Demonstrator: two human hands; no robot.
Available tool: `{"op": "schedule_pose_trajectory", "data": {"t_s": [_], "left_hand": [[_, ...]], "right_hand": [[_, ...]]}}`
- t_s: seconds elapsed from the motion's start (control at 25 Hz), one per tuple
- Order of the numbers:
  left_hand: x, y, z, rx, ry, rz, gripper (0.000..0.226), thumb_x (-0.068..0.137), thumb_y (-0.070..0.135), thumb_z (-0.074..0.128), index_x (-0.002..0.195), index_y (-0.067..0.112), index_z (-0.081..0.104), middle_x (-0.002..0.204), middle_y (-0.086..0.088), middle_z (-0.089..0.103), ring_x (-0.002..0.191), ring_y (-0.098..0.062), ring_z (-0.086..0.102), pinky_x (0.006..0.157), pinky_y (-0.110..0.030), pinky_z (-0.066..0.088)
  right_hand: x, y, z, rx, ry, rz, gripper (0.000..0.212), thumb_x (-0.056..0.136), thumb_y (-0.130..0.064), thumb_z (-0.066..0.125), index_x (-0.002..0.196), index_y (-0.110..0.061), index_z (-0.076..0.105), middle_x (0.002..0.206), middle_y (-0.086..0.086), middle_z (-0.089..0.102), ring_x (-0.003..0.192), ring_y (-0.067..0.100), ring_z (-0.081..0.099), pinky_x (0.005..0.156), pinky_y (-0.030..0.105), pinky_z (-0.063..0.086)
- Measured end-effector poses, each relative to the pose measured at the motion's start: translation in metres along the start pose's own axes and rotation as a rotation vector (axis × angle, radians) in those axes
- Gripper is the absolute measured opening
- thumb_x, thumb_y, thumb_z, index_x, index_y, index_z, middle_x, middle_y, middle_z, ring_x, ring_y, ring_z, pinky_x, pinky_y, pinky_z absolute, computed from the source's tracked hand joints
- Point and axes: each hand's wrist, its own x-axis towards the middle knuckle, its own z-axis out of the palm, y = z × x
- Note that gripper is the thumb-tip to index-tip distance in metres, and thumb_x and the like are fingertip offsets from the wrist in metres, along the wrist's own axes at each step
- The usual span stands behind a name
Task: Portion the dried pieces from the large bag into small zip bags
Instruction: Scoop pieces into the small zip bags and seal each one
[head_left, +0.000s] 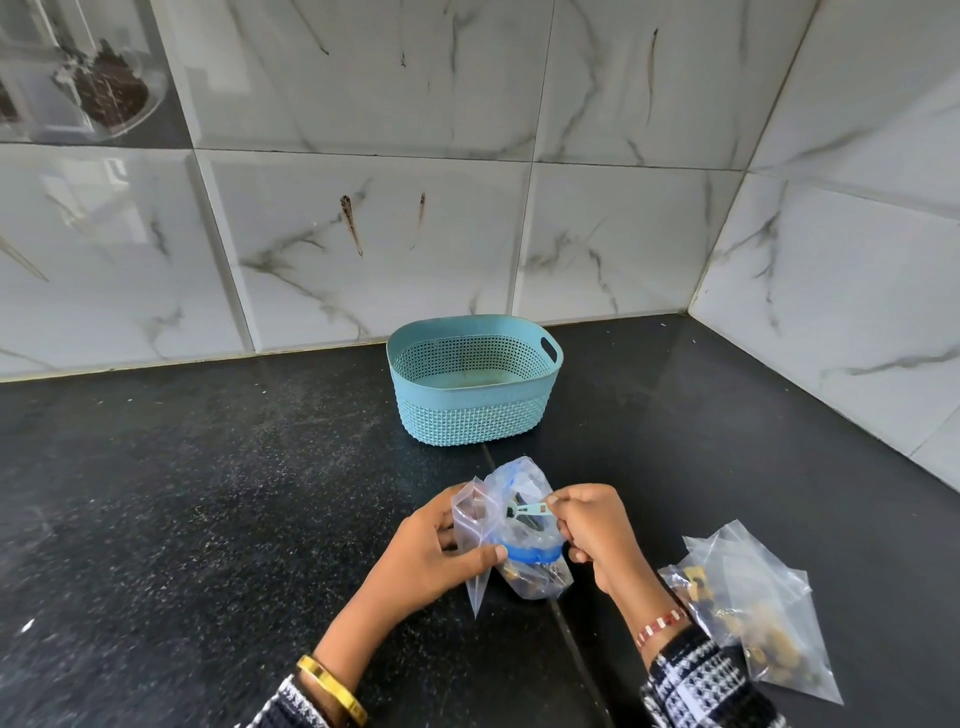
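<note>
My left hand (434, 551) grips a small clear zip bag (471, 525) that holds a few dark pieces, its thumb across the front. Right beside it stands the large clear bag (524, 493) with a blue band round it and dried pieces at its bottom. My right hand (597, 535) pinches the handle of a small light-green tool (530, 509) whose dark tip reaches into the large bag's mouth.
A teal perforated basket (470, 410) stands behind the bags near the tiled wall. Filled small zip bags (753, 623) lie on the black counter (208, 493) at the right. A tiled side wall closes the right. A glass container (104, 78) is at top left.
</note>
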Motion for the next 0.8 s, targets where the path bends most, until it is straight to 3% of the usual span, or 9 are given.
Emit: {"op": "schedule_pose_trajectory", "data": {"t_s": [0.2, 0.52, 0.8], "left_hand": [[-0.001, -0.001, -0.003, 0.017, -0.001, -0.013, 0.056, 0.072, 0.017, 0.077, 0.117, 0.034, 0.048, 0.108, 0.005, 0.070, 0.096, -0.008, 0.069, 0.085, -0.028, 0.055], [-0.002, -0.001, -0.003, 0.059, 0.014, -0.019, 0.053, 0.073, 0.018, 0.077, 0.117, 0.031, 0.051, 0.105, 0.006, 0.070, 0.094, -0.005, 0.068, 0.079, -0.021, 0.055], [0.000, -0.005, -0.004, 0.165, 0.041, -0.021, 0.063, 0.070, 0.032, 0.078, 0.125, 0.033, 0.047, 0.111, 0.011, 0.067, 0.103, -0.007, 0.064, 0.094, -0.033, 0.052]], "right_hand": [[-0.001, -0.001, -0.001, 0.045, 0.004, 0.032, 0.017, 0.092, -0.006, 0.048, 0.085, -0.010, 0.063, 0.060, 0.005, 0.045, 0.047, 0.010, 0.032, 0.039, 0.021, 0.026], [-0.010, -0.002, -0.026, 0.134, 0.012, 0.105, 0.017, 0.093, -0.006, 0.048, 0.087, -0.007, 0.064, 0.055, 0.004, 0.042, 0.043, 0.008, 0.031, 0.037, 0.019, 0.026], [-0.028, -0.016, -0.030, 0.170, 0.014, 0.027, 0.019, 0.092, -0.006, 0.050, 0.080, -0.010, 0.064, 0.053, 0.005, 0.042, 0.041, 0.008, 0.030, 0.037, 0.020, 0.026]]}}
